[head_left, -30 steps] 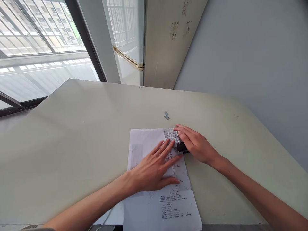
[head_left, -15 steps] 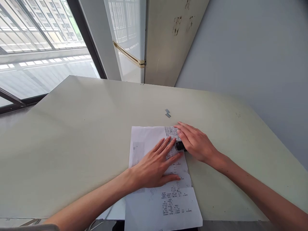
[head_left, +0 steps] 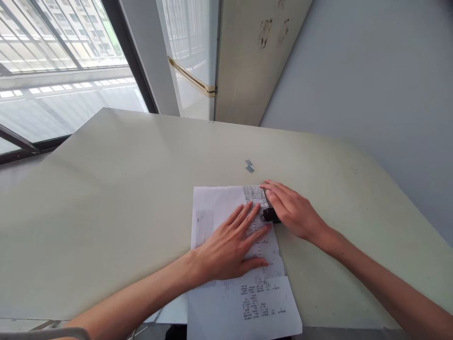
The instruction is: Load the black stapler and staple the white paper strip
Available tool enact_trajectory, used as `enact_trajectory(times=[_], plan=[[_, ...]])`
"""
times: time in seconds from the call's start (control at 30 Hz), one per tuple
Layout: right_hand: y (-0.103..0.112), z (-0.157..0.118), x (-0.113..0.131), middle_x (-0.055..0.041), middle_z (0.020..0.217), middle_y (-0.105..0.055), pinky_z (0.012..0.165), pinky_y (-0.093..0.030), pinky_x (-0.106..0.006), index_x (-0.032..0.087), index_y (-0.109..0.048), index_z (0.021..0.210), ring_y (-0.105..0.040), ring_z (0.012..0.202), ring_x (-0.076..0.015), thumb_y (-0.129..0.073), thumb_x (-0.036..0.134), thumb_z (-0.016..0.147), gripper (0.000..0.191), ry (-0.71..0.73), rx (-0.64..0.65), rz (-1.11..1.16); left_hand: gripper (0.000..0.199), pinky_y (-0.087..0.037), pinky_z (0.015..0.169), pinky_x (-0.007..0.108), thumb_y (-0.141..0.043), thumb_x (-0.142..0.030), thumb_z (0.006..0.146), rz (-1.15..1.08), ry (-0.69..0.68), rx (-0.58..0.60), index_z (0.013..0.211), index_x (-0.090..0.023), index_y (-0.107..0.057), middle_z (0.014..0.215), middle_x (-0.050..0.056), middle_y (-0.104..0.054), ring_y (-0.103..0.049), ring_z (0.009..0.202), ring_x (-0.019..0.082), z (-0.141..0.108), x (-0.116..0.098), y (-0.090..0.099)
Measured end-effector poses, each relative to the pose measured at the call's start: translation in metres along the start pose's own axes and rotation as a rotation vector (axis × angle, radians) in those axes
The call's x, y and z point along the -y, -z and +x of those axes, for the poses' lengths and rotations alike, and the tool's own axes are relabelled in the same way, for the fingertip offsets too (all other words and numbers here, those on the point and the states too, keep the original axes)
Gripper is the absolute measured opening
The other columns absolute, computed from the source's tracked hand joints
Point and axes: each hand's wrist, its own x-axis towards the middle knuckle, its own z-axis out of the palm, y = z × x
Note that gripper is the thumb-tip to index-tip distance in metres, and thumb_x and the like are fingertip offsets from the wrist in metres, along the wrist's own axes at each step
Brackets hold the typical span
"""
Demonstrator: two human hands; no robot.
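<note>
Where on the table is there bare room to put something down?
A wide free patch of the table lies left of the paper, beyond the left arm, toward the window. Another lies right of the right hand, toward the wall. It is crowded at the paper's far right, around the left hand, right hand and black tool; two grey strips lie just beyond.

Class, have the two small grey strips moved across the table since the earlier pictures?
No: the two small grey strips lie at the same spot on the table, judged against its far edge; the whole view has shifted slightly.
</note>
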Motion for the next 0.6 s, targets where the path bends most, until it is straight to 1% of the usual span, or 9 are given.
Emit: enact_trajectory(times=[0.17,0.3,0.43,0.5,0.6], plan=[[-0.0007,0.0005,0.0026,-0.0020,0.160,-0.057,0.124,-0.041,-0.055,0.030,-0.066,0.141,-0.049,0.151,-0.0293,-0.030,0.042,0.109,0.049,0.003,-0.013,-0.012,0.073,-0.018,0.135,0.057,-0.050,-0.062,0.106,-0.012,0.013,0.005,0.164,-0.020,-0.038,0.178,0.013,-0.003,-0.002,0.164,0.036,-0.0004,-0.0006,-0.0014],[-0.0014,0.0008,0.0040,-0.0019,0.158,-0.059,0.124,-0.042,-0.054,0.030,-0.067,0.140,-0.050,0.150,-0.0284,-0.030,0.041,0.109,0.049,0.019,-0.026,-0.036,0.073,-0.017,0.135,0.056,-0.050,-0.062,0.106,-0.013,0.010,0.009,0.164,-0.020,-0.038,0.178,0.013,-0.002,-0.002,0.164,0.036,-0.0005,-0.0005,-0.0017],[-0.0023,0.0010,0.0019,-0.0024,0.157,-0.060,0.122,-0.043,-0.054,0.030,-0.067,0.140,-0.052,0.148,-0.0289,-0.030,0.040,0.110,0.049,0.050,-0.047,-0.039,0.076,-0.018,0.135,0.056,-0.051,-0.061,0.106,-0.023,0.006,-0.018,0.169,-0.024,-0.028,0.179,0.010,0.000,-0.003,0.164,0.036,-0.0010,-0.0002,-0.0029],[-0.0027,0.0011,0.0013,-0.0027,0.156,-0.061,0.122,-0.044,-0.054,0.030,-0.067,0.140,-0.053,0.147,-0.0290,-0.030,0.040,0.110,0.049,0.054,-0.052,-0.042,0.077,-0.017,0.135,0.057,-0.051,-0.060,0.106,-0.022,0.005,-0.024,0.169,-0.024,-0.026,0.178,0.010,0.001,-0.003,0.164,0.036,-0.0011,-0.0003,-0.0032],[-0.0028,0.0012,0.0020,-0.0021,0.156,-0.061,0.122,-0.044,-0.053,0.029,-0.067,0.139,-0.053,0.148,-0.0285,-0.030,0.040,0.109,0.049,0.043,-0.046,-0.054,0.074,-0.017,0.135,0.056,-0.050,-0.060,0.106,-0.018,0.011,-0.010,0.167,-0.021,-0.032,0.178,0.012,0.000,-0.003,0.164,0.036,-0.0005,-0.0012,-0.0022]])
